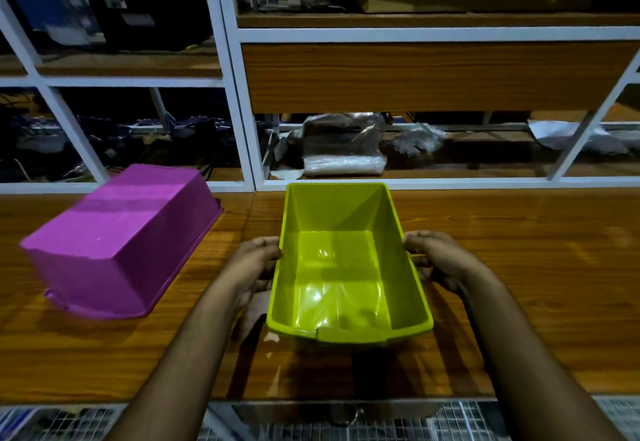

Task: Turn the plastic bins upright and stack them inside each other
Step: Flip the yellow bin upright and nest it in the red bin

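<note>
A lime green plastic bin (346,267) stands upright with its open side up, in the middle of the wooden table (519,285). My left hand (251,267) grips its left wall and my right hand (438,262) grips its right wall, fingers curled over the rim. The bin's near end looks lifted slightly off the table. A purple plastic bin (117,240) lies upside down on the table to the left, its base facing up, apart from both hands.
A white-framed shelf unit (242,111) rises right behind the table, holding plastic-wrapped packages (343,150) and dark clutter. The table's front edge runs close to me, with a wire mesh surface (450,420) below it.
</note>
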`<state>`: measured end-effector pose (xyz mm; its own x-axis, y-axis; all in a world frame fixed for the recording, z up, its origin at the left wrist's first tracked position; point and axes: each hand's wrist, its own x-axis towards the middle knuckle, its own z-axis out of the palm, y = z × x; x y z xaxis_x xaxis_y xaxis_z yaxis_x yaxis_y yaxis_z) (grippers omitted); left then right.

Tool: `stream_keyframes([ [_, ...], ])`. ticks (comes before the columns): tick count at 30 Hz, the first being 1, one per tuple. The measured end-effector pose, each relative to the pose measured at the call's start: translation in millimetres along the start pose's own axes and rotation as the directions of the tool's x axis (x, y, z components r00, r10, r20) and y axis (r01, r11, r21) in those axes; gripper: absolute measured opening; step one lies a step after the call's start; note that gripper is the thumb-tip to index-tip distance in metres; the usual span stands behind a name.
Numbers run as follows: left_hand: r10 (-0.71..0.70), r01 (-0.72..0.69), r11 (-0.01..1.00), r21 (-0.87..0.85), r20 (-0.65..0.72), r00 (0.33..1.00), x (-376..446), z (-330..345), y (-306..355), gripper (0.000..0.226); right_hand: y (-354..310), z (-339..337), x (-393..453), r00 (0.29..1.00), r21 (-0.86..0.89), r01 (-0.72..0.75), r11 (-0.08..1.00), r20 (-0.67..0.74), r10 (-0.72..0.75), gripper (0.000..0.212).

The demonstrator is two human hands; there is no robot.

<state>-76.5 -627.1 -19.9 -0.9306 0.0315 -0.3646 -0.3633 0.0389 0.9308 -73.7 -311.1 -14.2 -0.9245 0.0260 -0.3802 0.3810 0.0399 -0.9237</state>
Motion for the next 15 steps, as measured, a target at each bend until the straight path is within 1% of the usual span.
stream_keyframes([
  [2, 0.005, -0.005, 1.000, -0.010, 0.024, 1.000, 2, 0, 2, 0.027, 0, -4, -7, 0.999, 0.065, -0.001, 0.998, 0.037, -0.002, 0.011],
  [5, 0.026, -0.024, 1.000, -0.020, 0.090, 0.996, 3, 4, 5, 0.026, 3, -13, -23, 1.000, 0.180, 0.017, 0.983, 0.011, -0.020, 0.014],
  [9, 0.019, -0.021, 1.000, 0.006, 0.219, 0.975, 6, 18, 6, 0.027, 18, -27, -49, 0.998, 0.271, 0.050, 0.961, -0.054, -0.037, 0.018],
  [12, 0.016, -0.022, 1.000, 0.016, 0.325, 0.945, 11, 37, 8, 0.029, 34, -46, -72, 0.989, 0.296, 0.088, 0.951, -0.137, -0.049, 0.021],
  [15, 0.015, -0.032, 0.999, 0.031, 0.436, 0.900, 8, 75, 12, 0.027, 51, -70, -110, 0.973, 0.343, 0.118, 0.932, -0.229, -0.039, 0.020],
])
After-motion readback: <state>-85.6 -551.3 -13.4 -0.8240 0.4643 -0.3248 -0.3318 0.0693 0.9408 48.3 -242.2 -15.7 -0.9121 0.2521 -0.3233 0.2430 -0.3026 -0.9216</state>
